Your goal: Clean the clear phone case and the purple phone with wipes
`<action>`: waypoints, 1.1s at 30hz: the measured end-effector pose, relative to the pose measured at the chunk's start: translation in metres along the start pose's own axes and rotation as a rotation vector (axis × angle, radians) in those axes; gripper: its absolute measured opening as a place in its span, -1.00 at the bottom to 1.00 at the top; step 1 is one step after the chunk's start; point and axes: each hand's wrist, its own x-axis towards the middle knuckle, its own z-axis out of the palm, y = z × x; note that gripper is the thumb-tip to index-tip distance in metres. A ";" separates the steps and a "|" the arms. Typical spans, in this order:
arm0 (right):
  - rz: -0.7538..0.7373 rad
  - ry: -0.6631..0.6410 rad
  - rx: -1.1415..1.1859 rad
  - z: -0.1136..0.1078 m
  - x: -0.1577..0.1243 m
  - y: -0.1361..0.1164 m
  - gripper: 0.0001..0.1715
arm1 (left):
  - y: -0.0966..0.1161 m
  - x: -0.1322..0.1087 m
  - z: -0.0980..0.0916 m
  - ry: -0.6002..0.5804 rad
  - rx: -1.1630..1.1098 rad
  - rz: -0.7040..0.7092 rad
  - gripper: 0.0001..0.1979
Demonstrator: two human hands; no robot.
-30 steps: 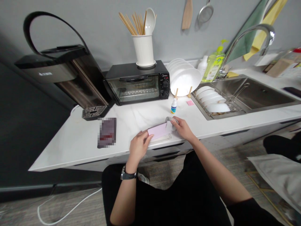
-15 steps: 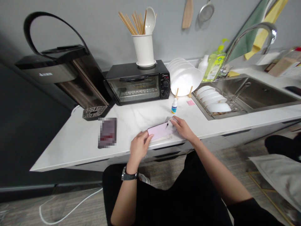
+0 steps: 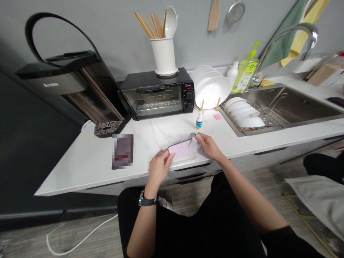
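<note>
My left hand (image 3: 160,166) is closed on the left end of a lilac phone (image 3: 178,149), thumb on its near edge. At the phone's right end, my right hand (image 3: 211,145) pinches a thin greyish cloth or wipe (image 3: 192,135), which partly covers that end and hides the camera corner. The phone is tilted just above the counter, back side up. Beneath its near edge lies a clear phone case (image 3: 186,158). A small white bottle with a blue and yellow label (image 3: 199,122) stands upright beyond my right hand.
On the white counter (image 3: 77,168) lies a dark, blurred-out flat object (image 3: 124,152) at left. Behind stand a water dispenser (image 3: 88,89), a toaster oven (image 3: 156,98) and a plate rack (image 3: 211,93). At right, bowls (image 3: 249,122) sit in the sink (image 3: 303,104). A pink note (image 3: 218,116) lies nearby.
The cloth in my right hand has shifted a little over the phone's right end, now covering the camera corner that showed before. My left hand keeps its hold.
</note>
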 end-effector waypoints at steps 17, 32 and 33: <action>0.012 -0.013 -0.020 0.001 -0.001 0.000 -0.47 | 0.001 0.000 -0.001 0.007 -0.008 -0.011 -0.64; -0.227 -0.228 -0.292 -0.010 0.006 -0.020 -0.72 | -0.006 0.009 0.002 0.001 -0.066 0.024 -0.72; -0.278 -0.262 -0.360 -0.009 0.008 -0.024 -0.76 | -0.007 0.012 0.001 0.001 -0.070 0.026 -0.72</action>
